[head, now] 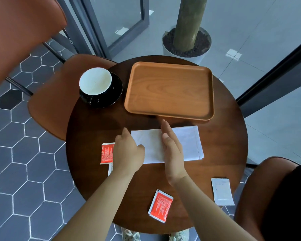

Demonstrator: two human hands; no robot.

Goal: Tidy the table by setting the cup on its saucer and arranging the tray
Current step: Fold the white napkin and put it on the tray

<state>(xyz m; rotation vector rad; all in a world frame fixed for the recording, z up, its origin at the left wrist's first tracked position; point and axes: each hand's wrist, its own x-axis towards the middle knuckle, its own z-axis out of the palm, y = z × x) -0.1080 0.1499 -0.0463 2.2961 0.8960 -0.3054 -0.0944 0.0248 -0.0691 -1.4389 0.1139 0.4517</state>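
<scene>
No legible text. Lower red packet [161, 206] and left red packet [107, 153]: white print, too small to read. White packet [222, 191], lower right: faint, unreadable mark

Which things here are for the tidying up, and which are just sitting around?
For the job:
cup, sitting on its saucer
tray
napkin
probably the red packets and the white packet

Just sitting around:
brown chairs
potted tree

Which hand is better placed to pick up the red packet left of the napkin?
Left. The left hand sits right over that red packet's edge, while the right hand lies on the napkin, farther right.
</scene>
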